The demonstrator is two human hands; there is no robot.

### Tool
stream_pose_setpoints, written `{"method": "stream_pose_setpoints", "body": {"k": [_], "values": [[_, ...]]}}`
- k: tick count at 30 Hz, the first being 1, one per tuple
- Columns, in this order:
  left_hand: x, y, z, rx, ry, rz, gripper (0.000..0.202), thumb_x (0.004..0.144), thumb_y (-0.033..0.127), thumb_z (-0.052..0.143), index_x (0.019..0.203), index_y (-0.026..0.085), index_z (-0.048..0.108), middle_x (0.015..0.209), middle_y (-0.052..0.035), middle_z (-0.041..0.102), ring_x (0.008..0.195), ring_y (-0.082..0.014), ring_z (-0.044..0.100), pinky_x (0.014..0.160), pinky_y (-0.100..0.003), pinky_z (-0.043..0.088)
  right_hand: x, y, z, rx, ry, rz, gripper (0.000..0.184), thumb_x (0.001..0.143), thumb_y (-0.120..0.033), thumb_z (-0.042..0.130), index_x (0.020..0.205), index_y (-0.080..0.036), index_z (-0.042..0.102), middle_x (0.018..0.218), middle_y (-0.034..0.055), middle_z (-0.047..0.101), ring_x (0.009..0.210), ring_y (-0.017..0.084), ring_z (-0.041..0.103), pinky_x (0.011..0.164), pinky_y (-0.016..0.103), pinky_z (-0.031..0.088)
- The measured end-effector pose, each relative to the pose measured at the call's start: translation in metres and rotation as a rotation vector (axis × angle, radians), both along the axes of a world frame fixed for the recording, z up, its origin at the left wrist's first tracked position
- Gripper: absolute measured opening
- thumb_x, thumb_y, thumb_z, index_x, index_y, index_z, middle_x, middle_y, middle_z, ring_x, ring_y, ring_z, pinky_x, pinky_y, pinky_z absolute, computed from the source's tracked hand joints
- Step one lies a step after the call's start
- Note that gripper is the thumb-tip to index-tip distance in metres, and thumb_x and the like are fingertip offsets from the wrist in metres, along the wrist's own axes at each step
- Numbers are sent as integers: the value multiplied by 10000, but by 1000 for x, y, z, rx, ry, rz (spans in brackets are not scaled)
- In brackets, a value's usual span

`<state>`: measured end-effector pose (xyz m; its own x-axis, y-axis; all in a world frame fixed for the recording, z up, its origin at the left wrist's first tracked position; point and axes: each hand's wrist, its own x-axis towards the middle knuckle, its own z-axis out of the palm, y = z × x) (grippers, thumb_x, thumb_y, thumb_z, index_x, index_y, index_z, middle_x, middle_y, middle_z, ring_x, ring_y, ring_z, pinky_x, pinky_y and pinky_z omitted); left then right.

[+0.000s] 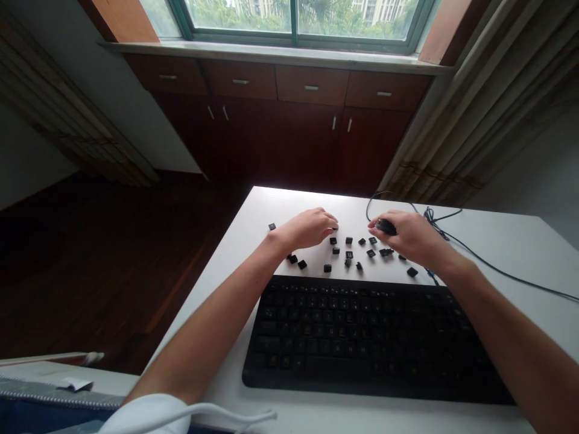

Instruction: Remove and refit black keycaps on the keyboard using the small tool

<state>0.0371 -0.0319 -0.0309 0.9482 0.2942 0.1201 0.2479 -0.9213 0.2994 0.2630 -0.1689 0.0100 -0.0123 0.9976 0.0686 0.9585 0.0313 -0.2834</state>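
Observation:
Loose black keycaps [349,255] lie scattered on the white table behind a black keyboard [362,337]. Over the left part of this group is my left hand [310,229], its fingers curled together at the tabletop. A dark keycap [335,228] shows at its fingertips, mostly covered. My right hand [404,234] is closed around a black rounded object [386,226] behind the right side of the group. Fingers hide part of that object, so its kind is unclear. The keyboard lies flat nearest me, with my right forearm across its right end.
A black cable [497,265] runs over the table [506,235] behind my right hand, bunched near the back. One keycap [272,226] lies apart near the left edge. A white cord [226,412] crosses the near edge. Wooden cabinets [289,132] stand beyond the table.

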Motion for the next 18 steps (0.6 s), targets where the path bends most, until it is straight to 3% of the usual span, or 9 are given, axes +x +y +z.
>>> {"method": "stream_pose_setpoints", "body": {"k": [4, 8, 13, 18], "values": [[0, 1, 2, -18, -12, 37, 288, 997, 219, 490, 1056, 198, 772, 1099, -63, 768, 1017, -217, 697, 931, -353, 512, 3, 1, -10, -76, -32, 89, 271, 928, -373, 597, 1102, -247, 761, 1084, 65, 713, 852, 218, 671, 741, 333, 502], [0, 0, 5, -38, -13, 74, 255, 981, 249, 532, 1062, 191, 766, 1035, -72, 771, 919, -216, 709, 836, -339, 532, 2, 4, -17, -111, -53, 129, 281, 931, -370, 591, 1118, -246, 761, 1051, 69, 693, 801, 201, 655, 689, 316, 485], [-3, 1, 2, -83, -12, 107, 302, 984, 307, 529, 1167, 190, 738, 1152, -102, 718, 957, -217, 688, 819, -327, 543, -2, 6, -19, -112, -65, 136, 259, 943, -363, 581, 1066, -236, 770, 1056, 75, 682, 789, 193, 650, 681, 314, 484], [-6, 6, 0, -139, -13, 115, 290, 971, 353, 542, 1056, 213, 781, 1142, -98, 701, 995, -232, 669, 863, -356, 543, -5, 8, -21, -104, -66, 128, 227, 934, -345, 595, 999, -221, 774, 1047, 82, 687, 768, 194, 649, 657, 315, 469]]}}
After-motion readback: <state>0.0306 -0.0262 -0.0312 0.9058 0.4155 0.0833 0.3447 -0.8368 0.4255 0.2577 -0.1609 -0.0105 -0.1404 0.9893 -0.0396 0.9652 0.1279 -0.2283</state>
